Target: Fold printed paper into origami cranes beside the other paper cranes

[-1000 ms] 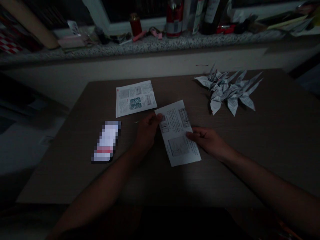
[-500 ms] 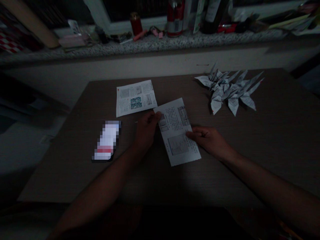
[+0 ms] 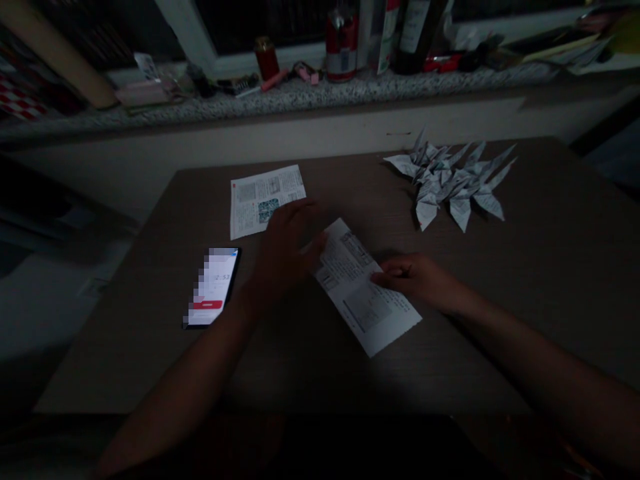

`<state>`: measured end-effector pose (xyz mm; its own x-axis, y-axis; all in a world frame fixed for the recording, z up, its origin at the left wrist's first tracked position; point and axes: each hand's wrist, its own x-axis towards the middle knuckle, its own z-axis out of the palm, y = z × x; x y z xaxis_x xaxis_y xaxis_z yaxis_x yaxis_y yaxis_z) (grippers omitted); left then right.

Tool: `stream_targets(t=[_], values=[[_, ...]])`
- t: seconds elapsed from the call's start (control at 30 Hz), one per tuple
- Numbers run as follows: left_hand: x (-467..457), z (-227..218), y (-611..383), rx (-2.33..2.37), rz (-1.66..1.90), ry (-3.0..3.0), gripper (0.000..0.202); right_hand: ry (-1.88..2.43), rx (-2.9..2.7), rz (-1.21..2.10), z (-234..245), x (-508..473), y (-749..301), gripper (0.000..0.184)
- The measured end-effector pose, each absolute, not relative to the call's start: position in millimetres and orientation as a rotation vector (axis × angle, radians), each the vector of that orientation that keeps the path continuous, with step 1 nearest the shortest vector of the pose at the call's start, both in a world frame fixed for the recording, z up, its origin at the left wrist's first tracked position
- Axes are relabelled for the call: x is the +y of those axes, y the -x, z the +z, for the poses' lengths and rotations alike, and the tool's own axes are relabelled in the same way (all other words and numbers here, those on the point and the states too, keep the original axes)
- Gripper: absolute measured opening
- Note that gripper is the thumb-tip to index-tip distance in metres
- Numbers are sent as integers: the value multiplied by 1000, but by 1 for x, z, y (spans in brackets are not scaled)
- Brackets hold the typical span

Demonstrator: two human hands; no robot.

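The left hand (image 3: 287, 247) curls over the far end of a white printed paper sheet (image 3: 370, 300) and pinches that corner, lifting it slightly off the brown wood-grain table (image 3: 500, 300). The right hand (image 3: 417, 280) has its fingers drawn together, thumb and forefinger closing on the sheet's long right edge. The sheet lies slantwise between the two hands, its near end flat on the table and well apart from the table's near edge.

In front of both forearms and to the right of the right hand the tabletop is bare right up to its edges. Just left of the left wrist lies a black smartphone with a lit screen (image 3: 213, 287), close to the table's left edge. Beyond the left hand sits a second white printed paper page (image 3: 253, 200), its right corner hidden under the knuckles. Beyond the right hand, well apart from it, a heap of folded white paper cranes (image 3: 450, 183) lies near the far edge.

Past the table runs a speckled stone ledge (image 3: 300, 100) with a red metal can (image 3: 341, 47) and other small items too dark to identify. The light is dim: the print on the sheets is unreadable, the phone screen is blurred, and both elbows are cut off at the bottom of the picture.
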<state>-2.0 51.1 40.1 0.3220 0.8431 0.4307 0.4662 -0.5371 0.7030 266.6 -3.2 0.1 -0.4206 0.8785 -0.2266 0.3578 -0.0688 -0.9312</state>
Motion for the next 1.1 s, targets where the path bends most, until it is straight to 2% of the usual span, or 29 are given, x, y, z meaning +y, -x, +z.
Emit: stream_targets(t=[0.13,0.23,0.6,0.97,1.1], values=[[43,56,-18,889,587,-2416,22,1261,-1948,1406,0,-4,-264,46],[40,51,-34,824,368,-2496,3,1228,-1994,1389,0,-6,-261,43],[44,43,-26,752,313,-2565,13,1194,-1975,1317,2,-11,-257,38],[59,40,-14,721,257,-2732,22,1295,-2012,1277,14,-15,-257,46],[66,46,-4,798,174,-2738,27,1271,-2006,1304,9,-16,-266,43]])
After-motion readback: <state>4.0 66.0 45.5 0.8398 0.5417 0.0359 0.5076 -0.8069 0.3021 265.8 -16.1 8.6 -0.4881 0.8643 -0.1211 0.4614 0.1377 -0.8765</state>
